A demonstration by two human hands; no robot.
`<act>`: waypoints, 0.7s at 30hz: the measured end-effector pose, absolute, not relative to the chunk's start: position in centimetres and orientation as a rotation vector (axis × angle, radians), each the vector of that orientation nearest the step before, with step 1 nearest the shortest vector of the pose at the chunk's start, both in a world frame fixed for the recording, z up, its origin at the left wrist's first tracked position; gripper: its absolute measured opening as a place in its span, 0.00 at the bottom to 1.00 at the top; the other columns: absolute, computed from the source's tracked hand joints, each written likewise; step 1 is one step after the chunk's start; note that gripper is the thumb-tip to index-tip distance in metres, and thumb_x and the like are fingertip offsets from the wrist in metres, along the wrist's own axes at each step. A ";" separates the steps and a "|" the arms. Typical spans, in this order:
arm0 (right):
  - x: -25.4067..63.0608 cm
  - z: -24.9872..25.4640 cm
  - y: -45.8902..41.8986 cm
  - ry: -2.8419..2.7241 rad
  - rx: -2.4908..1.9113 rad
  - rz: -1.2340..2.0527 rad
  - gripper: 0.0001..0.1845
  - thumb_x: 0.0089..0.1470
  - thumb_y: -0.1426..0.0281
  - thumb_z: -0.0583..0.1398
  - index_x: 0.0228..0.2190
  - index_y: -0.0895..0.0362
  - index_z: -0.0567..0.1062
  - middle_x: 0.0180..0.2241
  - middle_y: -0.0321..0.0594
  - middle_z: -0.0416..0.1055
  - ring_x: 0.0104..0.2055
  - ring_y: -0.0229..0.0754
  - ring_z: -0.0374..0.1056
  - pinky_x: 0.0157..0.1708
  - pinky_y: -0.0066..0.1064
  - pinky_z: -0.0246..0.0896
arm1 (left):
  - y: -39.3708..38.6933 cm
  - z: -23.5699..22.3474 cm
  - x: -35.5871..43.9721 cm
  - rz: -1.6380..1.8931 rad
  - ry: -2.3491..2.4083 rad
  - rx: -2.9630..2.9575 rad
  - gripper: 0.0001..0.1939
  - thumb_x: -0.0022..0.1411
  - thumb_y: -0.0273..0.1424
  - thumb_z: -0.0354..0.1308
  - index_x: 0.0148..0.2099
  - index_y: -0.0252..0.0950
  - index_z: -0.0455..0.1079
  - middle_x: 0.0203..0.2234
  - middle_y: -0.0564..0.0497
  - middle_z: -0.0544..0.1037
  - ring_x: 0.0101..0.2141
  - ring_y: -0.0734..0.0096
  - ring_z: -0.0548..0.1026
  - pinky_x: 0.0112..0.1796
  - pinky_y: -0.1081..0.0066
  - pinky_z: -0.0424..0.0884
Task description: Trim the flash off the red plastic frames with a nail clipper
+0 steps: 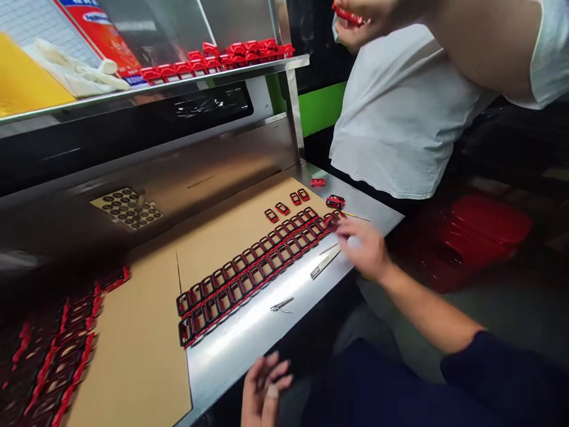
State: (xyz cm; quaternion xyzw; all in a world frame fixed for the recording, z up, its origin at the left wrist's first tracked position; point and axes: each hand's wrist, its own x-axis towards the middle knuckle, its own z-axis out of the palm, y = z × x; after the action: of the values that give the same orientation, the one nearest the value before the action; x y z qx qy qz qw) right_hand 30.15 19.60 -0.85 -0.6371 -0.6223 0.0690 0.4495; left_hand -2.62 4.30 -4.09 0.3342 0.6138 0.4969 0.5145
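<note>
My right hand (pixel 367 248) is over the right end of the table, its fingertips closed on a small tilted red-and-black frame (pixel 329 223). This frame is at the end of two long rows of similar red-and-black frames (pixel 253 276), set along the edge of the cardboard. Just below that hand lies a light-coloured flat tool, seemingly a utility knife (pixel 325 262). My left hand (pixel 267 385) is in front of the table edge, fingers apart and loosely bent, holding nothing. Small metal tweezers or a clip (pixel 282 305) lies on the metal top.
Several loose frames (pixel 281 208) lie behind the rows; more frames (pixel 66 350) fill the left side. Red parts (pixel 222 57) line a shelf (pixel 200 77) beside white gloves (pixel 75 68). A co-worker (pixel 395 112) stands right, hand holding a red part (pixel 350 16). A red stool (pixel 484 231) stands behind.
</note>
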 end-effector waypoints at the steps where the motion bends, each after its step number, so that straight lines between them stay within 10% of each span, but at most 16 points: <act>1: 27.1 -1.2 17.3 -1.809 -1.283 0.225 0.15 0.62 0.68 0.58 0.49 0.53 0.78 0.54 0.44 0.73 0.57 0.47 0.69 0.59 0.39 0.66 | 5.1 -3.5 -1.2 1.227 1.352 0.697 0.29 0.55 0.51 0.67 0.57 0.49 0.72 0.53 0.45 0.78 0.50 0.47 0.80 0.46 0.52 0.80; 6: 17.8 -2.8 8.9 -2.085 -0.644 0.454 0.31 0.63 0.67 0.58 0.66 0.58 0.62 0.52 0.50 0.74 0.53 0.51 0.71 0.51 0.43 0.71 | 7.6 -1.1 2.8 1.243 1.262 0.406 0.23 0.57 0.46 0.69 0.50 0.39 0.75 0.42 0.46 0.82 0.44 0.63 0.81 0.49 0.64 0.77; 11: 19.1 -2.7 9.6 -1.955 -0.663 1.056 0.46 0.53 0.56 0.70 0.66 0.59 0.61 0.61 0.54 0.64 0.65 0.53 0.60 0.65 0.47 0.59 | 5.9 0.5 2.6 1.059 1.137 0.246 0.29 0.51 0.41 0.75 0.51 0.33 0.74 0.33 0.48 0.81 0.32 0.65 0.81 0.35 0.68 0.78; 15: 20.0 -2.2 10.1 -1.901 -0.631 1.474 0.44 0.47 0.59 0.74 0.62 0.55 0.68 0.62 0.49 0.65 0.70 0.51 0.54 0.68 0.46 0.54 | 4.9 1.1 2.4 1.039 1.061 0.229 0.32 0.53 0.41 0.73 0.55 0.34 0.70 0.40 0.45 0.81 0.34 0.62 0.82 0.35 0.66 0.79; 21: 20.8 -0.2 9.6 -1.939 -0.716 1.266 0.43 0.48 0.70 0.71 0.64 0.53 0.65 0.59 0.47 0.67 0.64 0.48 0.61 0.65 0.43 0.59 | 4.6 0.5 0.9 1.071 1.108 0.278 0.20 0.51 0.31 0.71 0.46 0.35 0.72 0.37 0.50 0.79 0.28 0.73 0.77 0.20 0.79 0.71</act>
State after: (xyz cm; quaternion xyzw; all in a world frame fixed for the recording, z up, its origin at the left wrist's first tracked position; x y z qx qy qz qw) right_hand 20.83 9.60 -0.17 -0.2766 -0.7490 0.4892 0.3510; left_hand 0.93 4.55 0.53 0.1252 0.4990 0.4825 0.7089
